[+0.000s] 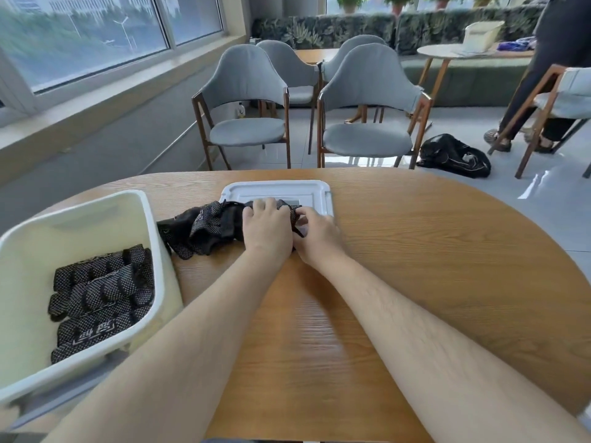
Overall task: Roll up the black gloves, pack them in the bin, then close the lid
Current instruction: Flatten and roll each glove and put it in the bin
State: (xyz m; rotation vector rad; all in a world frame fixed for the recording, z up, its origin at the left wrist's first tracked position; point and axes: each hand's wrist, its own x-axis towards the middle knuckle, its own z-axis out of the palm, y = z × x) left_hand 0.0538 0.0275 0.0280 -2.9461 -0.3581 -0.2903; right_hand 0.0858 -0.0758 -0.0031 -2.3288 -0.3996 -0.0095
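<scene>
While both our forearms reach across the oval wooden tabletop [415, 251], our left hand [267, 225] curls its fingers over a black dotted fabric glove [286, 206], and our right hand [316, 235] pinches that glove's end just beside it. The glove lies on the near edge of the flat white plastic lid [278, 190], toward the tabletop's far edge. More loose black gloves [204, 231] trail leftward to the cream plastic bin [96, 212] at the left edge, where rolled black gloves [99, 292] lie inside.

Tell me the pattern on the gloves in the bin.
The gloves are black with fine white dots, clearest in the head view.
</scene>
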